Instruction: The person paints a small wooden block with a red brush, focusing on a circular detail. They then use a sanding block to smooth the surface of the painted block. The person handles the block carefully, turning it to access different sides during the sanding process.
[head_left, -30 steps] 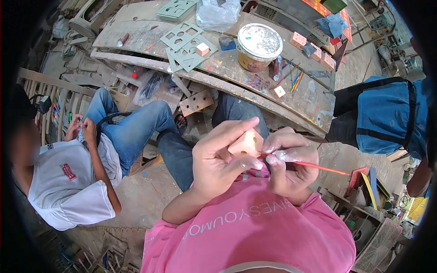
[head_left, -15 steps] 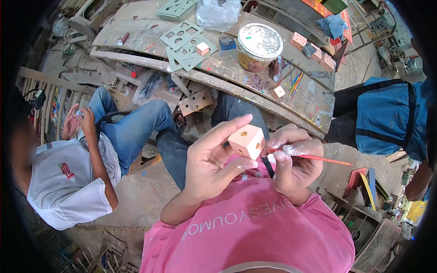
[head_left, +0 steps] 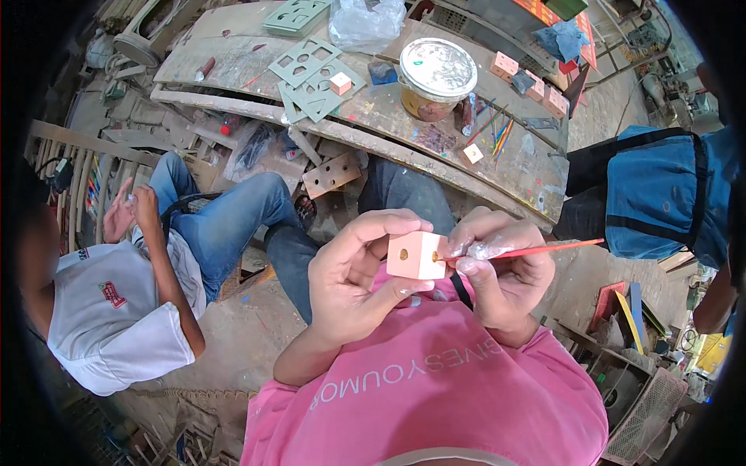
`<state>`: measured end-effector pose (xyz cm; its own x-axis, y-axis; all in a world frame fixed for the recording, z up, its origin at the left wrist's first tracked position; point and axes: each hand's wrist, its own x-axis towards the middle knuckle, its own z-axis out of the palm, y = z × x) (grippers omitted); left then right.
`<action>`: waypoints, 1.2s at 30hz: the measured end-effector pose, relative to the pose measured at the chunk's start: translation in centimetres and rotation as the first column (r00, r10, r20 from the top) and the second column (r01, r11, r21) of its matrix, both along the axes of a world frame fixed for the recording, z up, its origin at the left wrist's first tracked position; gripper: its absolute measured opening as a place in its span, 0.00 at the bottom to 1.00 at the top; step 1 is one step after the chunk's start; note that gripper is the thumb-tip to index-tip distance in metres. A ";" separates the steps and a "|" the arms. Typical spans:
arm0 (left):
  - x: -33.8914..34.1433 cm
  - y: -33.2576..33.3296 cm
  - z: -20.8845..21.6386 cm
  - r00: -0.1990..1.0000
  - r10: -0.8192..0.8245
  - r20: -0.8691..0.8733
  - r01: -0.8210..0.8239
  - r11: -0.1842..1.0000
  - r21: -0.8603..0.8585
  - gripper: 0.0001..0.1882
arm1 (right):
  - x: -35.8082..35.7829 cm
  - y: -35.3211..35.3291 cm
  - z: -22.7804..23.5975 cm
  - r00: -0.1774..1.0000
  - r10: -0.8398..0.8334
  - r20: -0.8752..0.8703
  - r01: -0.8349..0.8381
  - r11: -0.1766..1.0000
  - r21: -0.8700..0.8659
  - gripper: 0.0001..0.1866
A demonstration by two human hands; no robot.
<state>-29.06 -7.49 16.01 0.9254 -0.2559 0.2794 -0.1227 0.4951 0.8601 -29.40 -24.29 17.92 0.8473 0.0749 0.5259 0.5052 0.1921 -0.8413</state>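
Note:
A pale pink wooden cube (head_left: pixel 416 264) with brownish-gold round spots on its faces is held up in front of my chest. The fingers and thumb of my left hand (head_left: pixel 353 276) grip it from the left. My right hand (head_left: pixel 505 272) pinches a thin red paintbrush (head_left: pixel 544 248), whose handle points out to the right. The brush's tip end meets the spot on the cube's right face, partly behind my fingers. White smears cover my right fingertips.
Beyond my knees stands a paint-stained wooden table (head_left: pixel 435 147) with a white-lidded bucket (head_left: pixel 439 70), grey-green stencil plates (head_left: pixel 318 78), a small cube (head_left: pixel 472 153), several brushes (head_left: pixel 503 140) and pink cubes (head_left: pixel 536 85). One person in white (head_left: pixel 124 311) sits left; another in blue (head_left: pixel 657 186) stands right.
The cube has turned in my left hand, showing its spotted faces more upright. My right hand has brought the brush against the cube's right face. The seated person's hands have shifted slightly.

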 end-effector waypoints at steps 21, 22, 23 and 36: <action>-1.2 -0.9 0.2 0.986 0.143 0.089 -0.154 0.979 0.131 0.18 | -0.3 -1.0 2.1 0.999 0.018 0.051 -0.003 0.964 -0.266 0.11; -1.2 -1.0 0.1 0.990 0.130 0.062 -0.136 0.985 0.103 0.18 | -0.3 -1.1 2.1 0.997 -0.003 0.080 0.026 0.958 -0.285 0.11; -1.2 -1.1 0.0 0.993 0.114 0.033 -0.117 0.991 0.072 0.18 | -0.4 -1.1 2.2 0.994 -0.025 0.108 0.057 0.951 -0.305 0.11; -1.4 -1.1 0.3 0.973 0.194 0.126 -0.213 0.963 0.167 0.19 | -0.5 -1.1 1.8 0.997 -0.021 0.070 0.039 0.964 -0.262 0.11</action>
